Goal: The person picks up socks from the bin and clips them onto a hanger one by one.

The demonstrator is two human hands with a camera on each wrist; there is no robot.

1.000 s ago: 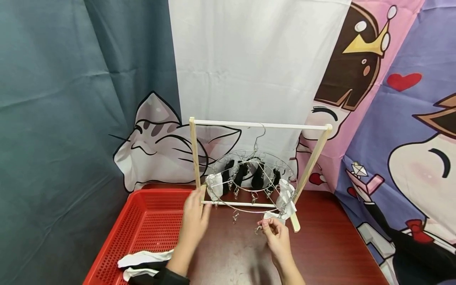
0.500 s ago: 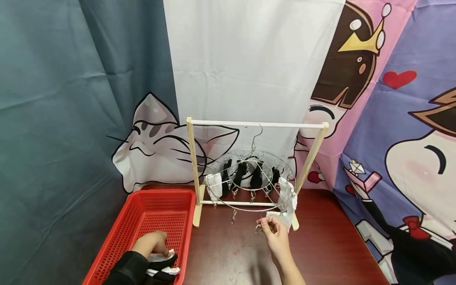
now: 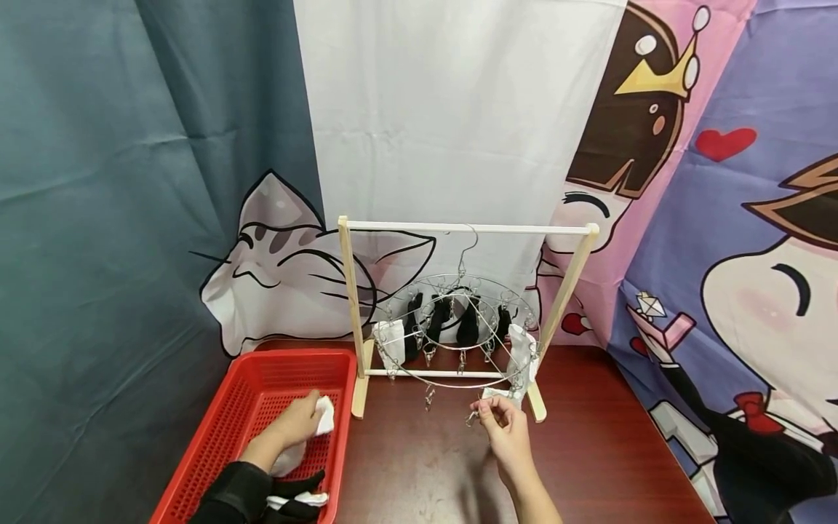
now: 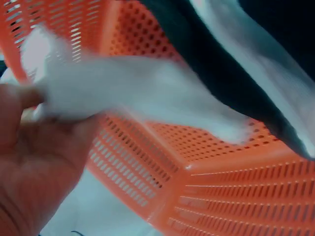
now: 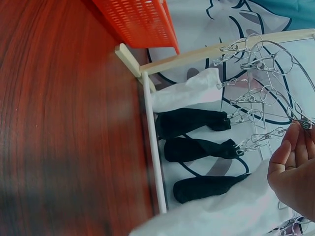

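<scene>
Snagging is looking like the main risk: the white sock [image 3: 324, 416] is dangling from the left hand [image 3: 288, 426] over the red basket [image 3: 262, 393], at eight o'clock from the ring hanger [image 3: 458, 349], and its loose end is lying close to the dark socks [image 3: 300, 485] at the hand's six o'clock, so a hasty lift might drag one along. The left fingers are curling closed around one end; a loose hold there could let the limp cloth slip.

At the hanger's five o'clock, the right hand [image 3: 507, 429] is pinching a metal clip [image 3: 471, 419] between thumb and fingers with little gap showing; an uneven squeeze could make it spring free, and a tug could tilt the ring. Whether the clip's mouth is gaping, I cannot tell.

The sock is appearing soft and plain white, one end poking out at the hand's three o'clock; blur is hiding any finer texture.
</scene>
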